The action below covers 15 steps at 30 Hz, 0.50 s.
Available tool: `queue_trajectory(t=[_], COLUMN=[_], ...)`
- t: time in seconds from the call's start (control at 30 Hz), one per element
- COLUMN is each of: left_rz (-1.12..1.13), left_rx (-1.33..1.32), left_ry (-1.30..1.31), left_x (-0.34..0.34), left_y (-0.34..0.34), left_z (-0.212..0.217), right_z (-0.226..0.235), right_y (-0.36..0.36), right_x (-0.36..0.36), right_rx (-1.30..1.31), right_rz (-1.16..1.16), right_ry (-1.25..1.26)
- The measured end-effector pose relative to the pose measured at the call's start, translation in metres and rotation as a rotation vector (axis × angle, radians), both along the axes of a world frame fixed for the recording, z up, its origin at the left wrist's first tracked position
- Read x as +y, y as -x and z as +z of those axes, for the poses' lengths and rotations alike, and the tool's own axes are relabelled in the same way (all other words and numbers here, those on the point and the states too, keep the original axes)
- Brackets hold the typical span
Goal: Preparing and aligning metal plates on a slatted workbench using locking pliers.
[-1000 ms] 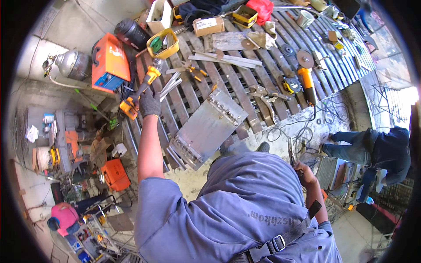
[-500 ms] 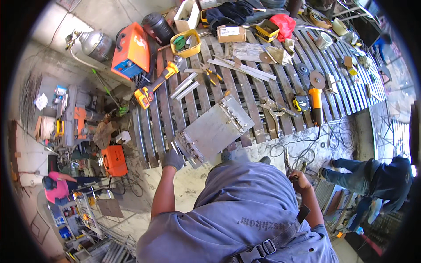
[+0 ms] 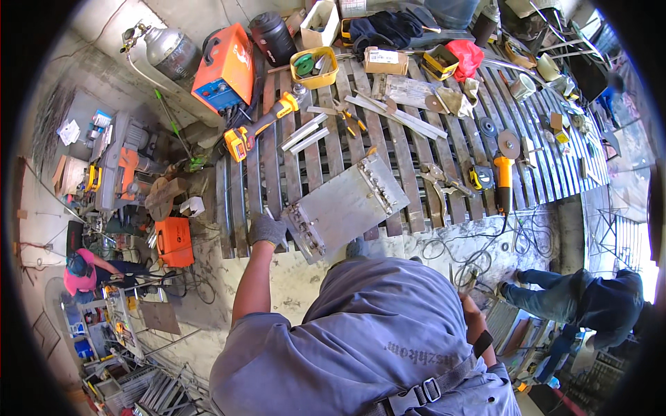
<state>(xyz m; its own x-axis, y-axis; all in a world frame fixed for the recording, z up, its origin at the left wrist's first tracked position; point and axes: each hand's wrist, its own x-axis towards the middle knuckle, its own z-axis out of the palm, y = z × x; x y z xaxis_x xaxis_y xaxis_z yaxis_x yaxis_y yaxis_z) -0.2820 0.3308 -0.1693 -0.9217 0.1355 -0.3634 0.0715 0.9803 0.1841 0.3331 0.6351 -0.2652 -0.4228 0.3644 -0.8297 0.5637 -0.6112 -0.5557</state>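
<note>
Now left hand, grey glove, fingers curled down on near-left corner of metal panel; whether it grips or just rests, can't tell. Right hand low by the hip, mostly hidden by blue shirt, so open or closed unclear. Panel lies flat, skewed, on slatted steel bench at its near edge. Yellow-black drill to panel's left & farther back, orange angle grinder to its right, orange welder at far-left corner.

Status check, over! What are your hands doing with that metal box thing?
Left hand gloved, on the corner of the metal box frame. Right hand down by the hip, mostly hidden. Flat bars nearby, not touching.
</note>
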Motion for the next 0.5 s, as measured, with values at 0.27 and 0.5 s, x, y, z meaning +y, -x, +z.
queue_trajectory(t=[0.27, 0.5], left_rz=[-0.467, -0.877], left_rx=[0.173, 0.189], left_ry=[-0.099, 0.17], left_x=[0.096, 0.159], left_y=[0.045, 0.11], left_z=[0.058, -0.004], right_z=[0.145, 0.055], right_y=[0.016, -0.076], right_x=[-0.068, -0.082], right_rx=[-0.137, -0.33], right_rz=[0.352, 0.511], right_ry=[-0.412, -0.27])
